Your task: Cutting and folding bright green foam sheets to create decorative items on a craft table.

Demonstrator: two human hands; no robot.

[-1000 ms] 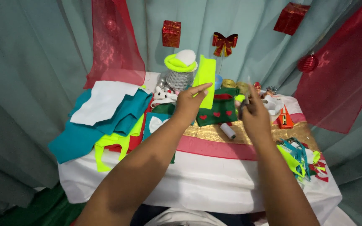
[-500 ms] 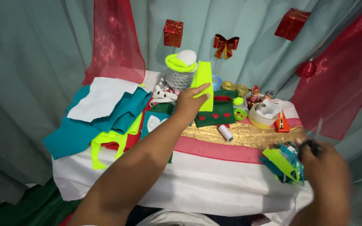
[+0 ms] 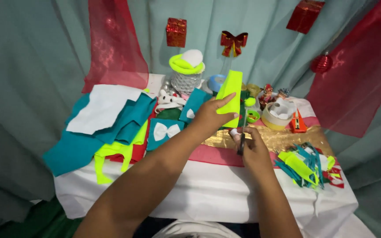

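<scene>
One felt strip (image 3: 230, 92), one scissors (image 3: 241, 144), two hands.

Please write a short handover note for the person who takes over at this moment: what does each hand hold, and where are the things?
Left hand: holds the neon yellow felt piece upright above the table.
Right hand: closed on dark-handled scissors, just below the felt and apart from it.
On the table: teal and white felt sheets at left, yellow and teal offcuts at right, tape roll behind.
Done: offcuts already lie in a heap.
Left: no cut visible in the held piece.
</scene>
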